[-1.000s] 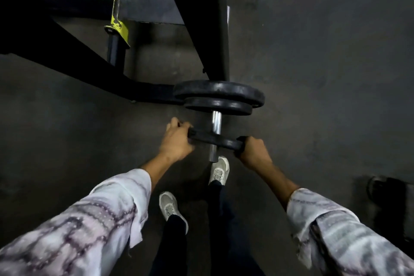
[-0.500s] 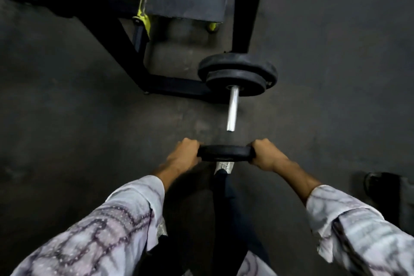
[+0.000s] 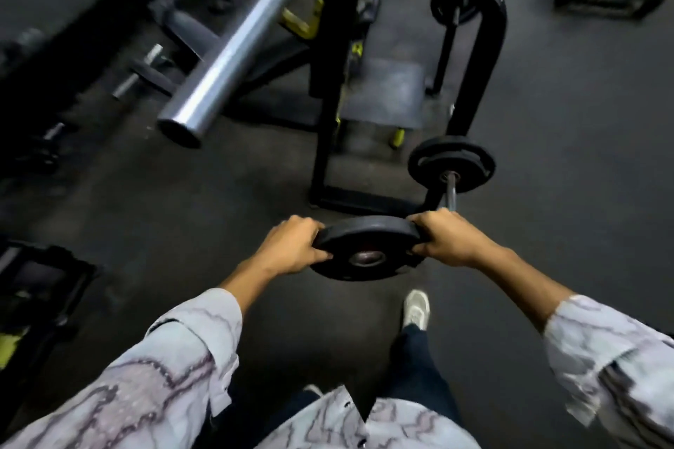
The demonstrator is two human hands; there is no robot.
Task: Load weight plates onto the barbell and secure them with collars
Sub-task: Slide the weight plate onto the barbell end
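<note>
Dark gym floor (image 3: 547,266). Left hand (image 3: 291,248), right hand (image 3: 443,239) clamped on plate (image 3: 364,251), off bar (image 3: 451,193). One plate loaded; collars unseen, pending.

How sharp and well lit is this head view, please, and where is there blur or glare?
Head view: dim overall; the held plate and both hands, left and right, read fairly sharp; the chrome sleeve shows glare; the upper-left edge smears with motion blur; wide-angle bending throughout.

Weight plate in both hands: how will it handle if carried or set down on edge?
The weight plate is probably dense and rigid: left hand and right hand both grip it. Round rim: set on edge, it would likely roll or topple.
</note>
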